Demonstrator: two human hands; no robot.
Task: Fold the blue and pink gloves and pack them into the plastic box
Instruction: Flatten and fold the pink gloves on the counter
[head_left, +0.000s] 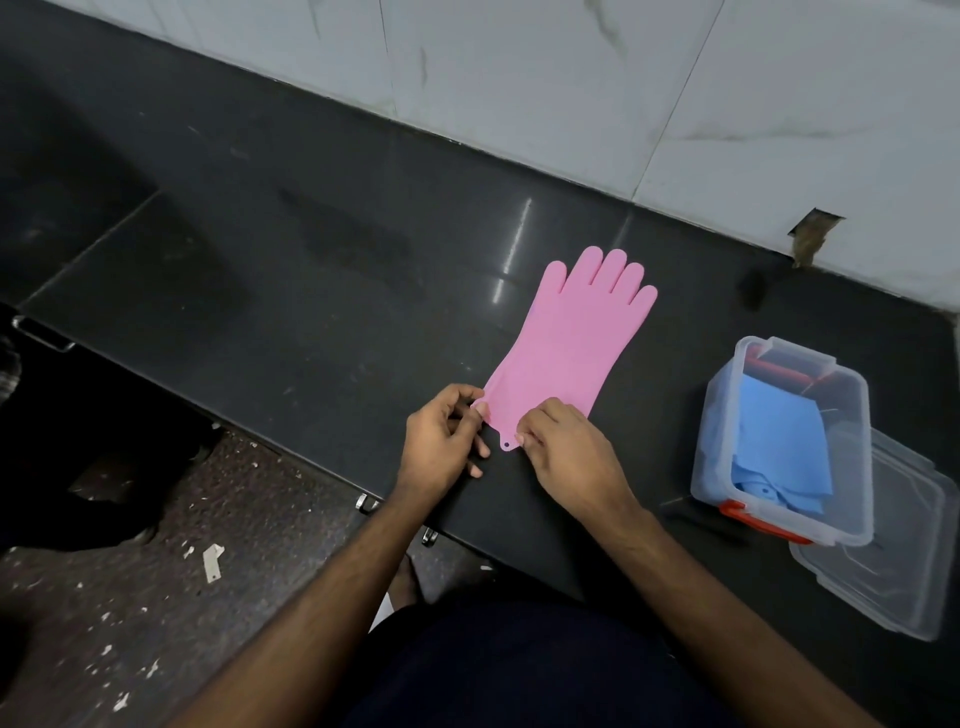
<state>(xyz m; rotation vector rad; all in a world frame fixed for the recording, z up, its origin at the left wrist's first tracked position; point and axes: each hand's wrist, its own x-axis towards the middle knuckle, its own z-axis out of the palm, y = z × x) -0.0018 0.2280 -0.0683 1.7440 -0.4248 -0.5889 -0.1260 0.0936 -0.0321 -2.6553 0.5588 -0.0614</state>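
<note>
A pink glove (569, 332) lies flat on the dark counter (311, 291), fingers pointing away from me toward the wall. My left hand (441, 436) pinches the left corner of its cuff. My right hand (569, 449) pinches the cuff's near edge by a small tab with a hole. To the right stands the clear plastic box (852, 457) with an orange-red clasp, and folded blue glove material (774, 441) lies inside it.
The box's clear lid (883, 561) lies flat against the box's near right side. A white tiled wall (675, 93) runs along the counter's back, with a broken patch at right. The counter's front edge drops to a speckled floor (156, 597) at left.
</note>
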